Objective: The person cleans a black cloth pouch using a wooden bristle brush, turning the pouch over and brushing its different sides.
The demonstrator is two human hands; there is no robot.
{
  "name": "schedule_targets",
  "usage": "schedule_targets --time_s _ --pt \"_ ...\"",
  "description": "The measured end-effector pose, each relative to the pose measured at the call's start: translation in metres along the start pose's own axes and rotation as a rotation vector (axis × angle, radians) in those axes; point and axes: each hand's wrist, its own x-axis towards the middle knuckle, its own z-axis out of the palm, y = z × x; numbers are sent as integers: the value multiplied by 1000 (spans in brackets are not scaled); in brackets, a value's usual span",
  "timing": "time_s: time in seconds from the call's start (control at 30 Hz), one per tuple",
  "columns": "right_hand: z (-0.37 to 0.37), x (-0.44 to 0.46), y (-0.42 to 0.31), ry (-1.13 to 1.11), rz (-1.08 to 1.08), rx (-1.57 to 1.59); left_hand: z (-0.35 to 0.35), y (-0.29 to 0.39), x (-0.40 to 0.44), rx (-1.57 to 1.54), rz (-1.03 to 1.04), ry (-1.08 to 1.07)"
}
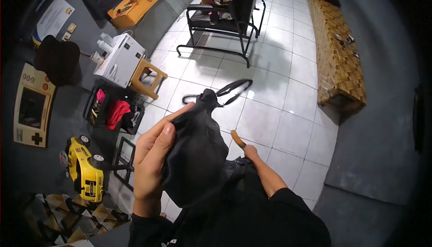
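My left hand [153, 157] is closed on a black cloth item [195, 157], thumb on the near side, and holds it up in front of my body. The cloth bunches at its top, where thin looped straps [234, 92] stick out; its exact kind is unclear. Lower and to the right, my right hand [250, 151] grips a short, curved, tan wooden-looking handle [238, 139]. What the handle belongs to does not show. Part of my right hand sits beside the dark cloth of my clothing, and the far side of the held cloth is hidden.
A black metal-framed chair [225, 17] piled with clothes stands ahead on white tiles. A woven-pattern bench [335, 49] lines the right wall. On the left are a white cabinet [121, 60], a tan stool [150, 78], bins with red cloth [118, 113] and a yellow toy car [85, 170].
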Motion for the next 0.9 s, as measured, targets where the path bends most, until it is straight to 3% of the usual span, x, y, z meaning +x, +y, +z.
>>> schedule_targets --time_s 0.13,0.23,0.33,0.47,0.53,0.6,0.67,0.7,0.8,0.83,0.87,0.9 --pt "-3 -15 9 -51 135 51 -12 -16 8 17 2 76" --pt "-24 -23 -1 44 116 172 -17 -41 12 -111 -29 123" --pt "-74 -43 -53 291 -50 466 -18 -44 13 -197 -64 129" --pt "-132 -75 -127 435 -548 630 -19 -24 9 -158 -91 31" --pt "-158 -83 -168 408 -694 739 -17 -18 8 -102 -95 -92" --pt "-176 -80 -202 229 -521 819 -9 -4 -1 -62 -125 -157" --pt "-150 -45 -211 86 -590 1407 -10 1 -8 -64 -122 -171" --pt "-126 -19 -200 539 -833 729 -12 9 -12 -70 -147 -166" --pt "-84 32 -173 369 -581 501 -15 27 -26 -133 -209 -102" --pt "-84 36 -175 537 -635 714 -17 31 -30 -138 -208 -76" --pt "-88 36 -169 425 -295 570 -19 33 -33 -144 -206 -46" --pt "-55 62 -142 518 -378 470 -21 35 -36 -137 -190 -24"
